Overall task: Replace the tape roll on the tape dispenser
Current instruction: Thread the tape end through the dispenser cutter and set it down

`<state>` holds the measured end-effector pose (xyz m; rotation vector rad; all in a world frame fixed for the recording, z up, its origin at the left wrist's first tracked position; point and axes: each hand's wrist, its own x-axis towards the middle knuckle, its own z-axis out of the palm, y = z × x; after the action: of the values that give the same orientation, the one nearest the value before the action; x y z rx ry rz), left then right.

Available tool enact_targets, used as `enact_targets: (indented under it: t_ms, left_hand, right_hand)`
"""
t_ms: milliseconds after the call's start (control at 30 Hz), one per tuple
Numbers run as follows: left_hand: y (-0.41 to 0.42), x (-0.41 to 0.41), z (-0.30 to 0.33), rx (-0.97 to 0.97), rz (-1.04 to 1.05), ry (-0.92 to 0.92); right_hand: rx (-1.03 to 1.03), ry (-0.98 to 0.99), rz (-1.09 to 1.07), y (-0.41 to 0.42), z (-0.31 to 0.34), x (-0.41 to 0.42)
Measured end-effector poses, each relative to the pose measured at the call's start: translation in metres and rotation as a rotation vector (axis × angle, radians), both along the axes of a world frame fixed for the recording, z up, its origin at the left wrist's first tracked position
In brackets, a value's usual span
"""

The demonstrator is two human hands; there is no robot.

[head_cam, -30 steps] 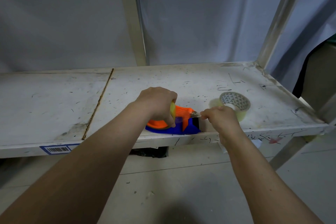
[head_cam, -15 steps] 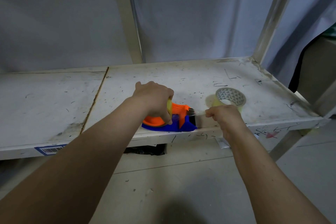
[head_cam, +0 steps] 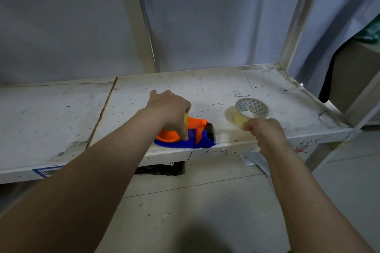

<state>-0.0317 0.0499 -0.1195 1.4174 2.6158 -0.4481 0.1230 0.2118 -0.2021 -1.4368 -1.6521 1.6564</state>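
A blue and orange tape dispenser (head_cam: 193, 138) lies on the white shelf (head_cam: 205, 92) near its front edge. My left hand (head_cam: 170, 109) grips it from above, over the yellowish roll mounted in it. My right hand (head_cam: 261, 129) is to the right of the dispenser's cutter end, fingers pinched on the end of a clear tape strip (head_cam: 228, 128) that stretches from the cutter to my fingers. A second roll of clear tape (head_cam: 250, 110) lies flat on the shelf just behind my right hand.
Shelf posts (head_cam: 139, 26) rise at the back, with grey cloth behind. The shelf's right end (head_cam: 347, 127) is close to the loose roll. A dark bag (head_cam: 160, 169) and paper scraps (head_cam: 255, 162) lie on the floor under the shelf.
My right hand has moved to the right, away from the cutter, drawing a strip of clear tape out. My left hand stays on the dispenser.
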Motion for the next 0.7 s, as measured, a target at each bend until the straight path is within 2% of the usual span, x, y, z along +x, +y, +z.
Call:
enact_targets:
  t_ms: [167, 400, 700]
  left_hand:
    - [0.001, 0.001, 0.003, -0.05, 0.01, 0.01]
    - [0.023, 0.023, 0.001, -0.251, -0.055, 0.143]
    - [0.046, 0.034, -0.022, -0.201, -0.085, 0.059]
  right_hand:
    - [0.014, -0.042, 0.001, 0.004, -0.006, 0.0]
    - [0.041, -0.064, 0.081, 0.006, -0.009, 0.002]
    - [0.037, -0.044, 0.112, 0.007, -0.009, 0.003]
